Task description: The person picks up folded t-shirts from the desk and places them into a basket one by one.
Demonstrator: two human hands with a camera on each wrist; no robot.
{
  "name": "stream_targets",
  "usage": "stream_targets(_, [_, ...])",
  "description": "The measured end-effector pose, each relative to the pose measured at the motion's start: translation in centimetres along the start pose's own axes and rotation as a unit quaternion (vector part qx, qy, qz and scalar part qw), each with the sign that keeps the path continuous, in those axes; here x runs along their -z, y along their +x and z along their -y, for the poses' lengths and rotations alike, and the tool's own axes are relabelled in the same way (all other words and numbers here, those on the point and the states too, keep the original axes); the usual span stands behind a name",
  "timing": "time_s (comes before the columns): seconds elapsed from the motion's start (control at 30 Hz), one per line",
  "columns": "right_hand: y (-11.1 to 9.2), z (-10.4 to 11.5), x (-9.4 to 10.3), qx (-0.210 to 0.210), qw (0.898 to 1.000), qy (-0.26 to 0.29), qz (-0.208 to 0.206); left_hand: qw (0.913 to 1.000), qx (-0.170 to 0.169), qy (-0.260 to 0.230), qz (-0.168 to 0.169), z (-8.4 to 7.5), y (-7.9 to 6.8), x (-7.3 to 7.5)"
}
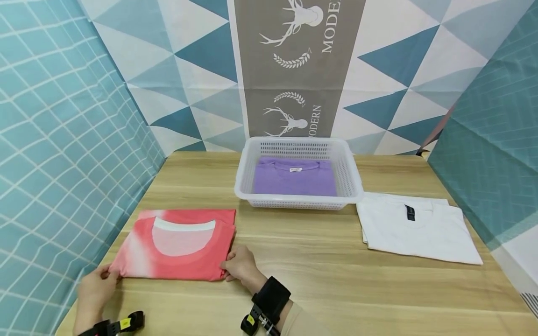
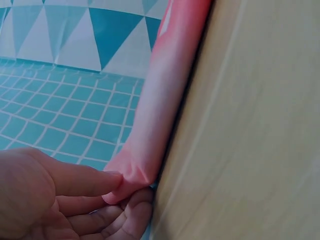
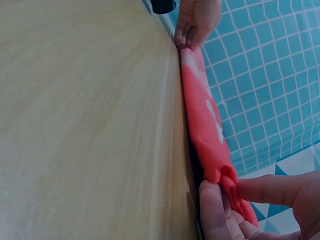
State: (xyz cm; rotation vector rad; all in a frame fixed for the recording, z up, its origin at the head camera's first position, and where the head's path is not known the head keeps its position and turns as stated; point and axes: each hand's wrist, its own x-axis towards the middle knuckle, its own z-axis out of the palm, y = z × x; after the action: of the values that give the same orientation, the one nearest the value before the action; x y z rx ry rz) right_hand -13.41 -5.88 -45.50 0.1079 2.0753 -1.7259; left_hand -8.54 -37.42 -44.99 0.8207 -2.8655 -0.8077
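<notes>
A folded red and white T-shirt (image 1: 185, 261) lies at the table's left, its white-edged neckline facing up. My left hand (image 1: 97, 287) pinches its near left corner between thumb and fingers; the left wrist view shows that pinched pink corner (image 2: 131, 177) close up. At the near right corner, my right hand (image 1: 241, 265) grips the shirt's edge. In the right wrist view the thumb and fingers close on the layered red folds (image 3: 227, 182), and the shirt's near edge appears slightly off the table there.
A white plastic basket (image 1: 300, 200) at the back middle holds a folded purple T-shirt (image 1: 294, 179). To the right, a folded white T-shirt (image 1: 420, 233) lies against the basket's corner. Patterned cloths (image 1: 201, 70) hang behind and beside the wooden table (image 1: 357, 294).
</notes>
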Motion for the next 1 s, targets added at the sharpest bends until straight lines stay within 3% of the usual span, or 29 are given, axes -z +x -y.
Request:
stream_targets(0.2, [-0.6,0.1,1.3,0.001,0.999,-0.036,-0.012,0.9997,-0.004,0.002,0.022,-0.8,-0.5,-0.1])
stream_targets(0.37, [-0.8,0.0,3.0,0.015,0.998,-0.062,-0.005,0.9965,0.002,-0.034,0.077,-1.2,-1.0,0.1])
stream_targets(0.47, [-0.9,-0.2,4.1,0.025,0.997,-0.068,0.01,0.9865,0.023,-0.101,0.127,-1.5,-1.4,0.0])
stream_targets(0.6, [-1.1,-0.7,5.6,0.028,0.997,-0.076,0.019,0.9668,0.041,-0.183,0.174,-2.2,-2.1,-0.6])
stream_targets(0.8, [-1.8,-1.1,7.8,0.02,0.995,-0.093,0.031,0.9623,0.042,-0.189,0.191,-3.5,-3.4,-1.8])
stream_targets(1.0, [-2.6,-1.6,10.1,0.022,0.991,-0.129,0.033,0.9625,0.018,-0.187,0.196,-5.1,-4.5,-3.1])
